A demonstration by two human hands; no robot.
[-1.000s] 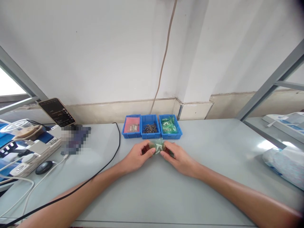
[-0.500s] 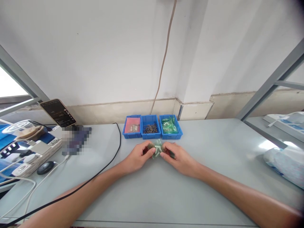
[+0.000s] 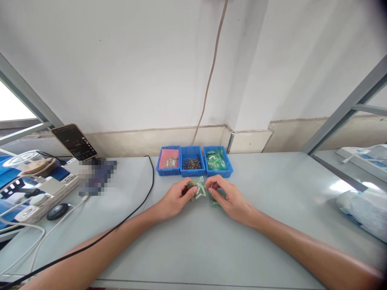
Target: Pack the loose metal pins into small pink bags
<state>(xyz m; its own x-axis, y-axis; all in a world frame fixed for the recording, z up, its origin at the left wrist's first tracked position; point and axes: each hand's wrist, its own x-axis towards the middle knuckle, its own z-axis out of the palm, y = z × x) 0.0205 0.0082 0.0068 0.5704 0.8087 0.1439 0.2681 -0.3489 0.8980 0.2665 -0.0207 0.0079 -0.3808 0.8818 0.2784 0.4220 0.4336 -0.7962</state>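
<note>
My left hand [image 3: 178, 198] is closed on a small clear green bag [image 3: 199, 191] with pale pieces inside, held above the grey table. Close on its right, my right hand [image 3: 225, 197] pinches a second green bag [image 3: 214, 200], partly hidden by the fingers. Behind the hands stand three blue bins. The left bin [image 3: 168, 172] holds a pink sheet and a clear bag of small pieces. Dark screws [image 3: 192, 163] lie in the middle bin [image 3: 192, 173]. In the right bin [image 3: 219, 174] are several green bags [image 3: 216, 160].
A black cable [image 3: 133, 216] crosses the table and my left forearm. On the left are a phone [image 3: 74, 141], power strips [image 3: 42, 201] and a black mouse [image 3: 57, 212]. A plastic-wrapped package [image 3: 363, 209] lies at the right, beside the metal frame [image 3: 341, 108].
The two green bags now show apart between my hands, where they overlapped before. My right hand has shifted slightly to the right, and its bag hangs lower.
</note>
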